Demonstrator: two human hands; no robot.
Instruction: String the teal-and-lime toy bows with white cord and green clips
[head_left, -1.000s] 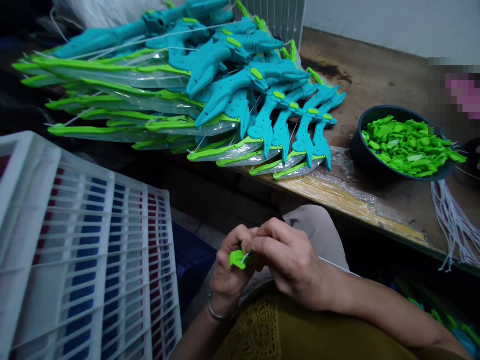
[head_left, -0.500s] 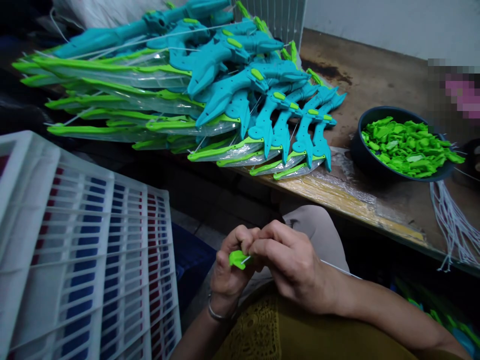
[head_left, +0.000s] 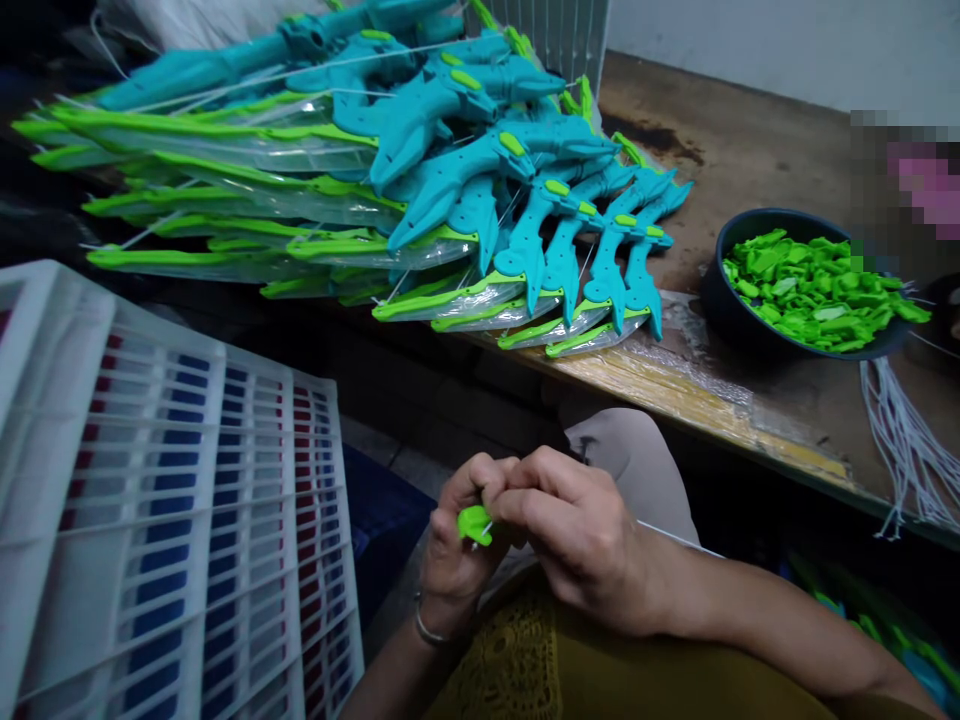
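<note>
In front of my lap, my left hand (head_left: 455,540) is closed on a small bright-green plastic piece (head_left: 475,525), which sticks out between thumb and fingers. Close against it, my right hand (head_left: 574,530) is pinched on a white string. The string's short end shows at the green piece, and a longer stretch of the white string (head_left: 675,536) trails out behind my right wrist. My fingertips hide just how string and piece meet.
Toy bows (head_left: 450,160) in teal and green lie piled on the wooden table (head_left: 780,120). A dark bowl (head_left: 724,310) of green pieces stands on the right, with loose white strings (head_left: 896,440) hanging beside it. A white slatted crate (head_left: 112,500) is at my left.
The green piece has turned slightly in my left fingers, and the string's short end now points lower. My right fingers have shifted a little; both hands stay together.
</note>
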